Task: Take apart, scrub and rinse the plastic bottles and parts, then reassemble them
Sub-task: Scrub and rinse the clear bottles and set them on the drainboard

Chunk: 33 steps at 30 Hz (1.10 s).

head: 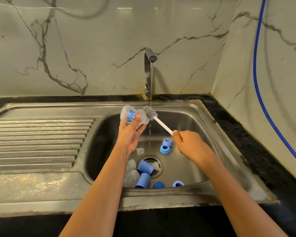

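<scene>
My left hand (130, 132) holds a clear plastic bottle (129, 115) with a blue printed label, lying sideways over the sink, mouth to the right. My right hand (186, 142) grips the white handle of a bottle brush (150, 113). Its grey bristle head is just outside the bottle's mouth, under the thin stream of water from the tap (149, 72). In the sink bowl (186, 120) lie two blue caps (144, 166), blue screw rings (165, 148), clear bottles (132, 177) and a clear teat (140, 151).
A ribbed steel draining board (38, 141) lies left of the bowl. The drain strainer (155, 168) is partly covered by parts. Black counter edge (237, 127) runs right, with a blue hose (256, 82) down the marble wall.
</scene>
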Each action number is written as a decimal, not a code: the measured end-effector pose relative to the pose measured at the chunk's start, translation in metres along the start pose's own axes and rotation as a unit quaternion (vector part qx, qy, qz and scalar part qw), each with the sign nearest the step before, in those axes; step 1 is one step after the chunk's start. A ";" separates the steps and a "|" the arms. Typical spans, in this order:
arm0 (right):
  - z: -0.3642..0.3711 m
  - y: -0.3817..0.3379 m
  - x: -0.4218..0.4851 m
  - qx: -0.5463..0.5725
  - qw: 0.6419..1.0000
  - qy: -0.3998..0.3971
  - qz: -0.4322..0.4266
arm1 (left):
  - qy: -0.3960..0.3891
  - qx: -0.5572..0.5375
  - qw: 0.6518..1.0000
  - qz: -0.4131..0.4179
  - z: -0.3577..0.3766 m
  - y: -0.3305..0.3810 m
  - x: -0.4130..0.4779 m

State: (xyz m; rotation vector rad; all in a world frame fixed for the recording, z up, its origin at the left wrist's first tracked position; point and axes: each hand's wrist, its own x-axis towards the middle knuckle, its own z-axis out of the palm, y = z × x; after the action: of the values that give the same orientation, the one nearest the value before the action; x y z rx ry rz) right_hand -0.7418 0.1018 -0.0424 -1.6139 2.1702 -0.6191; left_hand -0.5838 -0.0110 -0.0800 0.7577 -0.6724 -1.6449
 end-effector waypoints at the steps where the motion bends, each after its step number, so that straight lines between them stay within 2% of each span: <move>1: -0.001 0.000 -0.001 0.003 1.000 -0.008 0.000 | 0.003 -0.003 1.000 0.000 0.000 0.001 0.000; 6: -0.005 -0.001 -0.006 0.005 0.998 -0.055 0.013 | 0.053 -0.039 0.998 0.009 0.001 0.002 -0.001; 10: -0.002 -0.002 -0.005 0.000 0.999 -0.047 0.000 | 0.082 -0.033 0.996 0.009 -0.001 -0.002 0.000; 15: 0.000 0.001 0.001 -0.016 1.000 -0.009 0.000 | 0.024 0.014 1.000 -0.006 0.001 -0.002 -0.003; 20: -0.006 0.001 -0.005 0.000 0.999 -0.051 -0.005 | 0.058 -0.060 0.996 -0.004 0.001 0.002 -0.003; 24: 0.000 -0.001 -0.007 -0.014 0.998 -0.047 -0.026 | 0.097 -0.047 0.994 -0.003 -0.003 0.000 -0.001; 29: 0.005 0.004 0.001 -0.023 1.000 0.004 -0.009 | 0.044 -0.006 0.999 -0.012 0.003 -0.001 -0.005; 33: 0.004 0.005 -0.001 -0.014 1.000 -0.014 -0.019 | 0.067 -0.047 0.997 -0.006 0.005 0.000 -0.006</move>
State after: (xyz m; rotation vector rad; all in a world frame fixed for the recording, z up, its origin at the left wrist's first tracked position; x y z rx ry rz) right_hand -0.7431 0.1037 -0.0485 -1.6712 2.1432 -0.5765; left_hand -0.5868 -0.0049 -0.0767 0.7971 -0.4941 -1.6096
